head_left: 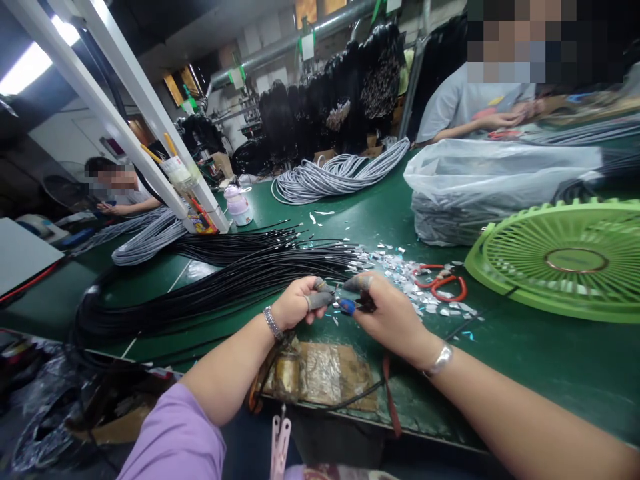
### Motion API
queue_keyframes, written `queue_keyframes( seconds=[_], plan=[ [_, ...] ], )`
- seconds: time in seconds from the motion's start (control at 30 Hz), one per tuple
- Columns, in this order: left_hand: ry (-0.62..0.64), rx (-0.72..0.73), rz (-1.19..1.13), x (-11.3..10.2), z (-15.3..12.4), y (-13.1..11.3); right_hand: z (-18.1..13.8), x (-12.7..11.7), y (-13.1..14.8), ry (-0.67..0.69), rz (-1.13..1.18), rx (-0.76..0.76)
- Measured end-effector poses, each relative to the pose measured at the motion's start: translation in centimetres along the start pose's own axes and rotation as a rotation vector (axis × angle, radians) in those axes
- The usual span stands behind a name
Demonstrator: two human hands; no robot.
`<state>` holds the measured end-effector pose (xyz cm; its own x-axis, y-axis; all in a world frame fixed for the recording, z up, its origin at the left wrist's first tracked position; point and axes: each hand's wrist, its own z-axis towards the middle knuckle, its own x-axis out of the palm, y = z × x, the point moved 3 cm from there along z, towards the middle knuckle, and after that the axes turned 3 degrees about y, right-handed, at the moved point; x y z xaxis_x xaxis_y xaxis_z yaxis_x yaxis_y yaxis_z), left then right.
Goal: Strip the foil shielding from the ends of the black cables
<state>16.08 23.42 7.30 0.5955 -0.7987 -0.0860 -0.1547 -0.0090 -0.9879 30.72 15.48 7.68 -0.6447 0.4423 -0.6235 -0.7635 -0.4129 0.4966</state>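
Left hand (301, 301) and right hand (386, 313) converge over the surface (540, 383)
Both curled, forearms (230, 363) slanting inward; cannot tell what they grasp.

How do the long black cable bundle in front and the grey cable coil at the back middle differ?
The black cable bundle is dark, while the grey cable coil is pale. The black bundle's strands stretch out to loose ends near the left hand; the grey coil is gathered in loops farther back. Both consist of many thin strands and lie on the green table.
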Motion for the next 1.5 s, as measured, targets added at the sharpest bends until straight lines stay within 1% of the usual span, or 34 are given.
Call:
queue_keyframes(
  seconds=[0.1,0.2,0.3,0.4,0.47,0.53,0.6,0.67,0.7,0.73,0.77,0.8,0.83,0.87,0.93,0.97,1.0,1.03,1.07,1.1,1.13,1.17,1.2,1.27,1.3,1.33,1.4,1.43,1.5],
  plan=[
    [0.025,-0.034,0.020,0.0,0.0,0.2,0.0,0.3,-0.4,0.063,-0.068,-0.002],
    [0.023,-0.052,0.054,0.1,-0.1,0.1,-0.2,0.5,-0.5,0.117,-0.089,-0.024],
    [0.017,-0.051,0.087,0.2,-0.1,-0.1,-0.2,0.6,-0.5,0.127,-0.059,-0.010],
    [0.015,-0.043,0.118,0.2,-0.1,-0.1,0.1,0.3,-0.3,0.125,0.048,0.031],
    [0.044,-0.043,0.141,0.2,-0.1,0.0,0.5,0.0,-0.1,0.151,0.170,0.066],
    [0.104,-0.046,0.159,0.1,-0.2,0.0,0.8,-0.1,0.0,0.231,0.351,0.124],
    [0.185,-0.053,0.148,0.0,-0.4,-0.1,0.7,0.3,0.1,0.371,0.620,0.225],
    [0.295,-0.084,0.116,0.0,-0.7,-0.1,0.3,1.1,0.3,0.537,0.919,0.355],
    [0.349,-0.105,0.100,0.0,-0.9,-0.1,0.0,1.6,0.4,0.602,1.032,0.414],
    [0.379,-0.122,0.089,0.0,-0.9,0.0,-0.1,1.9,0.4,0.634,1.099,0.462],
    [0.377,-0.130,0.086,0.0,-0.9,0.0,-0.2,2.0,0.2,0.618,1.106,0.495],
    [0.335,-0.128,0.094,-0.1,-0.8,0.1,-0.1,2.0,0.0,0.564,1.047,0.508],
    [0.258,-0.120,0.116,-0.2,-0.6,0.2,0.1,1.8,-0.3,0.481,0.930,0.498],
    [0.166,-0.117,0.150,-0.3,-0.3,0.3,0.4,1.4,-0.5,0.377,0.760,0.469],
    [0.007,-0.131,0.239,-0.3,0.0,0.5,0.9,0.4,-0.6,0.213,0.383,0.361],
    [-0.040,-0.137,0.271,-0.2,0.1,0.5,1.0,-0.1,-0.4,0.160,0.240,0.310],
    [-0.061,-0.140,0.281,-0.1,0.1,0.5,1.2,-0.4,-0.3,0.139,0.160,0.272],
    [-0.057,-0.139,0.264,0.0,0.1,0.5,1.2,-0.6,-0.3,0.142,0.147,0.258],
    [-0.036,-0.134,0.227,0.0,0.1,0.4,1.3,-0.7,-0.4,0.165,0.202,0.273],
    [-0.002,-0.131,0.176,0.0,0.1,0.3,1.4,-0.8,-0.8,0.189,0.311,0.322],
    [0.036,-0.131,0.120,0.0,0.1,0.2,1.5,-0.9,-1.3,0.200,0.455,0.399],
    [0.063,-0.129,0.061,-0.2,0.1,0.1,1.5,-1.0,-2.0,0.181,0.614,0.500],
    [0.069,-0.119,0.006,-0.4,0.1,0.1,1.6,-1.2,-2.7,0.104,0.754,0.609],
    [0.042,-0.090,-0.084,-0.9,0.2,0.1,1.7,-1.5,-3.9,-0.061,0.942,0.743],
    [0.020,-0.075,-0.119,-1.1,0.3,0.1,1.7,-1.5,-4.2,-0.113,0.972,0.780],
    [-0.001,-0.060,-0.146,-1.3,0.4,0.1,1.7,-1.3,-4.3,-0.123,0.971,0.799],
    [-0.011,-0.039,-0.179,-1.3,0.4,0.1,1.5,-0.8,-3.9,-0.057,0.915,0.798],
    [-0.008,-0.031,-0.190,-1.2,0.3,0.1,1.4,-0.4,-3.5,-0.008,0.879,0.774],
    [0.002,-0.020,-0.201,-0.9,0.3,0.0,1.2,0.0,-2.7,0.047,0.822,0.704]
  ],
)
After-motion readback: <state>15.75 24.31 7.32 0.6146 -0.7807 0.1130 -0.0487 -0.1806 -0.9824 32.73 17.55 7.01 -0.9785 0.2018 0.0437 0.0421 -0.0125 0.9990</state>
